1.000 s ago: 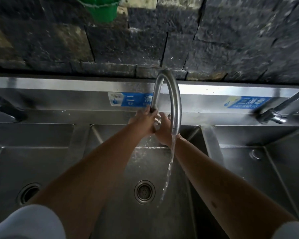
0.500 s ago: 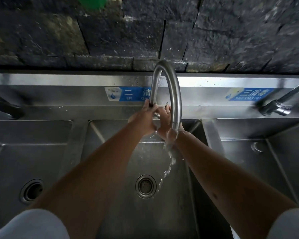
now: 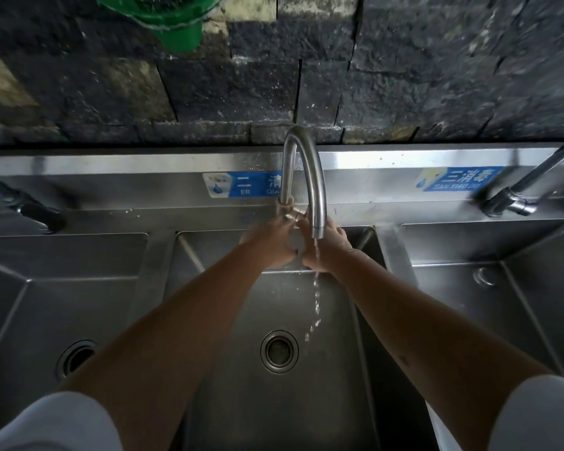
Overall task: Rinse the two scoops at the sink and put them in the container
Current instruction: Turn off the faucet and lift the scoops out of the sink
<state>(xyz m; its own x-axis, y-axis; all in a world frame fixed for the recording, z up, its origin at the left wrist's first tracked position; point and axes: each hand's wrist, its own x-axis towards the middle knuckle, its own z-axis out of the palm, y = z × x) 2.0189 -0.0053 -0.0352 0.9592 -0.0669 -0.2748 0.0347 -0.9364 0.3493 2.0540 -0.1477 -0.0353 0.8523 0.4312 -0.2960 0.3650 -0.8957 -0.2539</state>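
Observation:
Both my hands meet at the base of the curved steel faucet point(image 3: 310, 177) over the middle sink basin point(image 3: 209, 255). My left hand point(image 3: 271, 242) shows only its back, with its fingers curled out of sight under the tap's valve. My right hand point(image 3: 326, 252) is just under the spout with its thumb spread and its fingertips touching the tap lever point(image 3: 298, 213). A thin broken trickle of water point(image 3: 316, 304) falls past my right wrist. No scoop shows in either hand or in the basins. A green plastic container point(image 3: 173, 17) hangs on the wall above.
The middle basin's drain point(image 3: 279, 351) lies between my forearms. A left basin with its own drain point(image 3: 75, 356) and a right basin point(image 3: 518, 288) flank it. A second tap point(image 3: 515, 196) stands at the right and a dark one point(image 3: 30, 206) at the left. Dark stone wall behind.
The steady stream from the spout has thinned to a broken trickle. Both hands stay at the tap base, slightly lower than before, and the view has tilted up, showing the green container.

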